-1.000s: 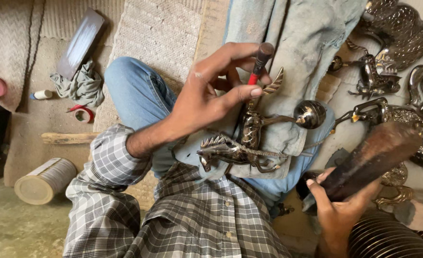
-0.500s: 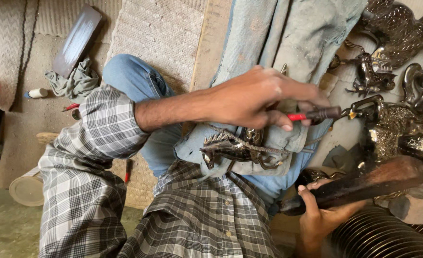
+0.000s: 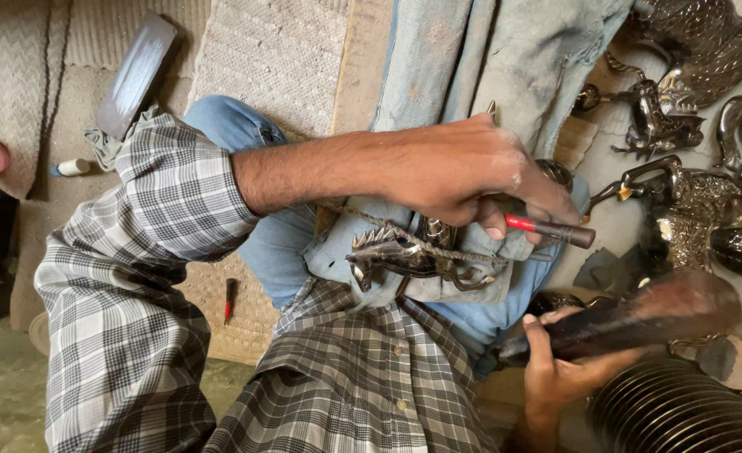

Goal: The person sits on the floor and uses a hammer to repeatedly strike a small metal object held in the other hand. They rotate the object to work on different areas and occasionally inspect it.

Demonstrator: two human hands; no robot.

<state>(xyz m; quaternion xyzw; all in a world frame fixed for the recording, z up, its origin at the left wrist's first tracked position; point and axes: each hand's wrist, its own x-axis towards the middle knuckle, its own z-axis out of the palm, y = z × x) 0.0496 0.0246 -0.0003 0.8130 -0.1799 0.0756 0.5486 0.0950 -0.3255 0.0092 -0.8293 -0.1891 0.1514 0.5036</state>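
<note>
On the person's lap, over a fold of blue denim cloth (image 3: 438, 50), lies a small dark metal horse figurine (image 3: 404, 256). Its long axis runs roughly left to right across the picture, spiky mane and head toward picture-left, rear end tucked under the knuckles on the other side.

So the figurine sits directly below the left hand (image 3: 463, 172), which reaches in from picture-left on a plaid-sleeved arm. That hand is curled shut round a punch-like tool with a red band (image 3: 547, 229), thumb and fingers pinching it, dark tip pointing off to picture-right, roughly parallel to the horse and just past its rear.

The right hand (image 3: 555, 361) is lower and to picture-right, clearly further from the horse. It's wrapped tight round a dark wooden mallet (image 3: 631, 319), whose blurred head stretches off toward picture-right.

Further out: a bunch of shiny metal figurines (image 3: 689, 201) on the ground at picture-right, a ribbed dark metal thing (image 3: 681, 411) in the bottom corner, and a woven mat (image 3: 270, 59) behind.
</note>
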